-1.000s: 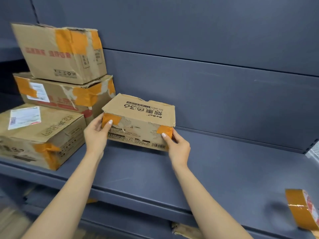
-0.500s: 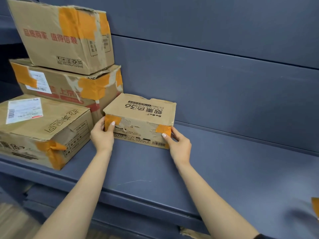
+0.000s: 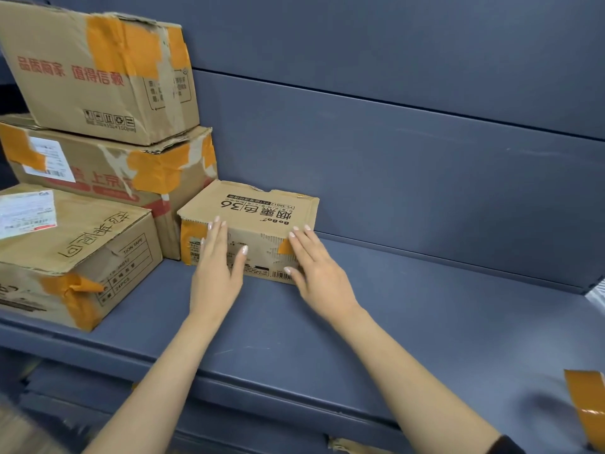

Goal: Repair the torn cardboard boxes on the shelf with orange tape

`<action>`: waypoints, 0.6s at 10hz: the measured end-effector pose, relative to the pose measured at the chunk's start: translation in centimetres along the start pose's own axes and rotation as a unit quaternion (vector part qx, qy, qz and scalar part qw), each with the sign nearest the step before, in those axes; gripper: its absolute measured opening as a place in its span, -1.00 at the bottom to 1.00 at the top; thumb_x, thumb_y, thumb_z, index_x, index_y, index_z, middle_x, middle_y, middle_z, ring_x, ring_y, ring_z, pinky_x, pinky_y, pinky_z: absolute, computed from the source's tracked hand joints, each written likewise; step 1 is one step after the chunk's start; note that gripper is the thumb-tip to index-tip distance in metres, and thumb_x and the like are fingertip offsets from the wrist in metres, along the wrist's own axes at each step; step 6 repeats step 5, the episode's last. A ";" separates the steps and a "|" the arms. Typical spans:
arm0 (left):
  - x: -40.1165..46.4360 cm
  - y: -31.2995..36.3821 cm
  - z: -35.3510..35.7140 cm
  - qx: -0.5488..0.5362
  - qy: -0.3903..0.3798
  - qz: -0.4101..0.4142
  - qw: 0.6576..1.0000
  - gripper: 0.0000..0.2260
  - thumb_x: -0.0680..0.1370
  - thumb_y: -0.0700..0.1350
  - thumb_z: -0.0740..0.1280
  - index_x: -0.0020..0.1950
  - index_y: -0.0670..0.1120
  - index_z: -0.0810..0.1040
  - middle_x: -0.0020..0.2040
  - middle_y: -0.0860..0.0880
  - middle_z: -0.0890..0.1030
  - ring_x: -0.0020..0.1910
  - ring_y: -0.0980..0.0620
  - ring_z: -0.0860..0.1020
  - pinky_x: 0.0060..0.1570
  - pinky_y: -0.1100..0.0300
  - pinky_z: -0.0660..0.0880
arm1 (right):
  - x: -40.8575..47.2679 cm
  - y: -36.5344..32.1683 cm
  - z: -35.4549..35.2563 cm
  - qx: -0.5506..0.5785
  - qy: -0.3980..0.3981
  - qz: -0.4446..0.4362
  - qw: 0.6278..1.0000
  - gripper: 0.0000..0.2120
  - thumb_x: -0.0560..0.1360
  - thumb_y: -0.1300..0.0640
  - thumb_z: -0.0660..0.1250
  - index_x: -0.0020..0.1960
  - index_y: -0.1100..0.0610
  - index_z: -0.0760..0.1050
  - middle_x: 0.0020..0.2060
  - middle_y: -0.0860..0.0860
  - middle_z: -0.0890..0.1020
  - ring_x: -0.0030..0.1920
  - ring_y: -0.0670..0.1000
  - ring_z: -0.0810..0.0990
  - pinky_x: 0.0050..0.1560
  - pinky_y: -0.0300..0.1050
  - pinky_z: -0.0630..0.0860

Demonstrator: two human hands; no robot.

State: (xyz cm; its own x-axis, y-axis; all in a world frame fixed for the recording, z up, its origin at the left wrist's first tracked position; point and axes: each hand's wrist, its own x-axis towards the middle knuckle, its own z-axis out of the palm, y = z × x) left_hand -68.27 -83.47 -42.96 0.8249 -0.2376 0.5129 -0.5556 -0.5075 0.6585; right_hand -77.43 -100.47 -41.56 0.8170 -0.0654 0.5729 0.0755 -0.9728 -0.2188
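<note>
A small cardboard box (image 3: 258, 209) with black print and orange tape on both front corners stands on the dark blue shelf (image 3: 425, 316), against the back panel and beside the box stack. My left hand (image 3: 217, 263) lies flat on its front face, fingers straight. My right hand (image 3: 316, 265) presses flat on the front right corner, over the orange patch. The orange tape roll (image 3: 587, 407) lies at the shelf's right front edge, partly cut off by the frame.
Three larger taped boxes sit at the left: a top box (image 3: 98, 70) on a middle box (image 3: 108, 168), and a front box (image 3: 72, 250) near the shelf edge. A lower shelf (image 3: 229, 430) shows beneath. Bare shelf lies to the right.
The small box has been pushed back and left against the stack. Both hands moved from gripping its corners to lying flat on its front face.
</note>
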 end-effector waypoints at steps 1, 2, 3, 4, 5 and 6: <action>0.9 -0.5 -0.2 0.019 -0.019 0.001 1.000 -0.48 0.65 0.03 0.12 0.57 -0.11 0.12 0.58 0.08 0.04 0.56 0.03 -0.03 0.35 0.24 0.01 | 0.5 0.0 -0.1 0.007 -0.035 0.012 0.999 -0.44 0.61 0.08 0.28 0.55 0.16 0.20 0.54 -0.05 0.22 0.56 -0.05 0.05 0.17 -0.12 0.50; 1.8 -0.6 -0.5 0.039 -0.039 0.002 0.998 -0.51 0.66 -0.04 0.12 0.56 -0.16 0.14 0.58 0.03 0.06 0.56 0.05 -0.03 0.39 0.26 -0.07 | 1.1 -0.3 -0.6 0.009 -0.072 0.006 0.997 -0.44 0.63 0.09 0.23 0.56 0.15 0.14 0.55 -0.04 0.17 0.57 -0.05 0.00 0.34 -0.09 0.39; 2.2 -0.2 -0.9 0.060 -0.060 -0.006 0.996 -0.51 0.66 -0.05 0.13 0.55 -0.19 0.15 0.58 -0.01 0.05 0.56 0.02 -0.03 0.46 0.15 -0.04 | 1.6 -0.6 -2.1 0.024 -0.122 0.031 0.992 -0.42 0.64 0.06 0.20 0.58 0.08 0.06 0.57 -0.12 0.07 0.56 -0.14 -0.10 0.30 -0.07 0.41; 2.0 0.7 -1.5 0.084 -0.080 -0.021 0.993 -0.47 0.65 0.00 0.14 0.55 -0.20 0.12 0.59 -0.07 0.03 0.56 -0.02 -0.02 0.50 0.04 -0.02 | 1.2 -1.0 -4.2 0.053 -0.139 0.027 0.988 -0.38 0.63 0.05 0.21 0.59 0.06 0.00 0.58 -0.12 -0.01 0.56 -0.15 -0.12 0.34 -0.15 0.31; 1.0 2.8 -1.7 0.098 -0.064 0.004 0.993 -0.43 0.64 0.03 0.16 0.56 -0.17 0.09 0.58 -0.11 0.06 0.56 -0.09 0.02 0.51 -0.01 0.02 | 0.3 -0.1 -7.0 0.027 -0.104 0.034 0.994 -0.41 0.62 0.06 0.22 0.58 0.07 0.08 0.57 -0.04 0.09 0.56 -0.06 0.01 0.44 -0.14 0.20; 1.0 2.8 -1.7 0.098 -0.064 0.004 0.993 -0.43 0.64 0.03 0.16 0.56 -0.17 0.09 0.58 -0.11 0.06 0.56 -0.09 0.02 0.51 -0.01 0.02 | 0.3 -0.1 -7.0 0.027 -0.104 0.034 0.994 -0.41 0.62 0.06 0.22 0.58 0.07 0.08 0.57 -0.04 0.09 0.56 -0.06 0.01 0.44 -0.14 0.20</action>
